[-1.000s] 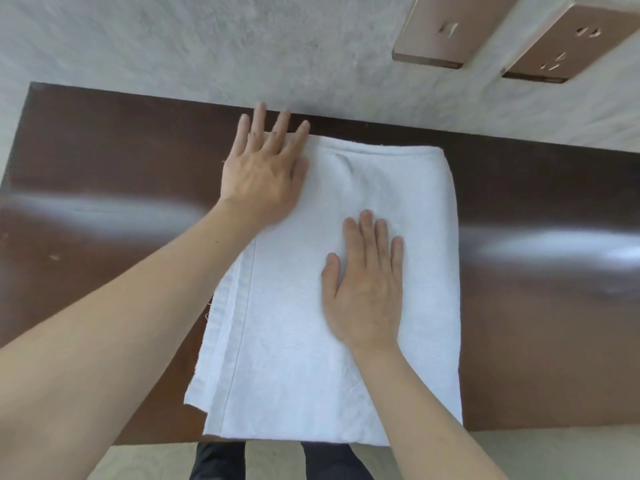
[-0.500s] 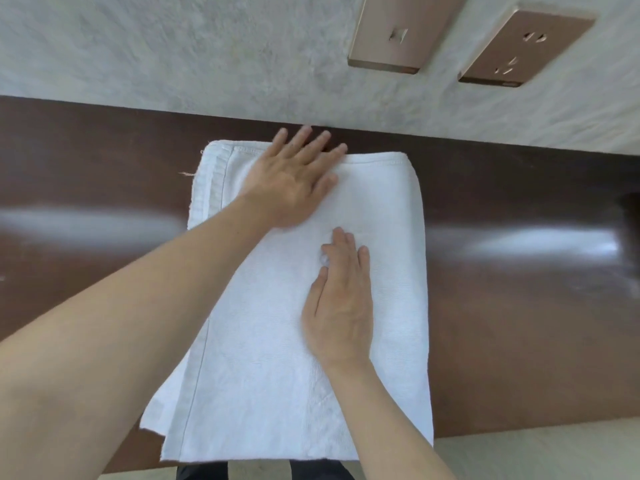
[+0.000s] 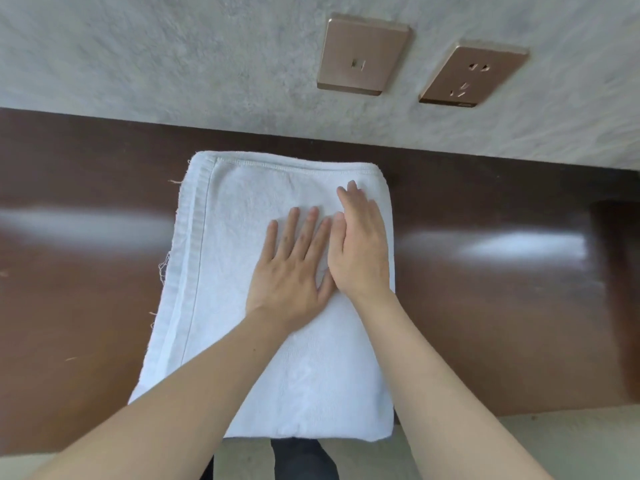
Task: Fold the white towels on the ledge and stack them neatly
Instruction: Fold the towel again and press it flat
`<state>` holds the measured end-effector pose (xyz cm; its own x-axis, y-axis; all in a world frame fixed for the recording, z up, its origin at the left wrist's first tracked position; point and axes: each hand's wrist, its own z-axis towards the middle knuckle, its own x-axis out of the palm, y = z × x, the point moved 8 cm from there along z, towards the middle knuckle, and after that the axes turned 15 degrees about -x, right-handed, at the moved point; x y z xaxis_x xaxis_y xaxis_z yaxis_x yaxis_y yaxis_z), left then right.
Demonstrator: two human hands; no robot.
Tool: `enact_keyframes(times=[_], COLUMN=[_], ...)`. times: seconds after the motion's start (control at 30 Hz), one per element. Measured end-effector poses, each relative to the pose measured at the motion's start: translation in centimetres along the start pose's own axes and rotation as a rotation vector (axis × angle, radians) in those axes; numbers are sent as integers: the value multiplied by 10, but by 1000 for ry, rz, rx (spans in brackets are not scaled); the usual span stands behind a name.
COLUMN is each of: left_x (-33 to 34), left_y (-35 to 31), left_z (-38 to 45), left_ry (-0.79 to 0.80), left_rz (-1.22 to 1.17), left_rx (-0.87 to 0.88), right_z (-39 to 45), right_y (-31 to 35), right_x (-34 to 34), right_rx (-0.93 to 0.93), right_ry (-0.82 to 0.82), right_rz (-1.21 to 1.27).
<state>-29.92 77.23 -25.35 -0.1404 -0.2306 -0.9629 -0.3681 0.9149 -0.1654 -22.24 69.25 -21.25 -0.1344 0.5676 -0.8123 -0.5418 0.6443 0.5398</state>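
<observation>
Both hands are pressing flat on a folded white towel (image 3: 277, 341) lying on the dark brown ledge (image 3: 86, 271).

The left hand (image 3: 291, 271) is resting palm down near the towel's middle with fingers straight and spread; the right hand (image 3: 360, 247) is lying just beside it toward the right edge, fingers straight and together, apparently touching the left hand. The towel's near edge is hanging slightly past the ledge's front. Two bronze wall plates, a switch (image 3: 362, 55) and a socket (image 3: 472, 76), are sitting on the grey wall (image 3: 173, 57) behind.
</observation>
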Motion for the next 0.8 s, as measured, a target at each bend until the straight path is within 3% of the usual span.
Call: enact_keyframes(times=[0.13, 0.37, 0.57, 0.7, 0.8], left_x=[1, 0, 0, 0, 0], left_y=[0, 3, 3, 4, 4], left_z=[0, -3, -2, -1, -1], left_ry=[-21, -18, -26, -26, -26], left_rz=[38, 5, 18, 9, -2], left_rx=[-9, 6, -5, -13, -18], right_z=[13, 29, 65, 21, -57], right_y=[-22, -50, -93, -44, -9], right_x=[24, 19, 1, -9, 4], right_rx=[-93, -225, 51, 24, -5], right_ry=[222, 369, 380, 261, 344], right_rz=[-285, -320, -265, -287, -297])
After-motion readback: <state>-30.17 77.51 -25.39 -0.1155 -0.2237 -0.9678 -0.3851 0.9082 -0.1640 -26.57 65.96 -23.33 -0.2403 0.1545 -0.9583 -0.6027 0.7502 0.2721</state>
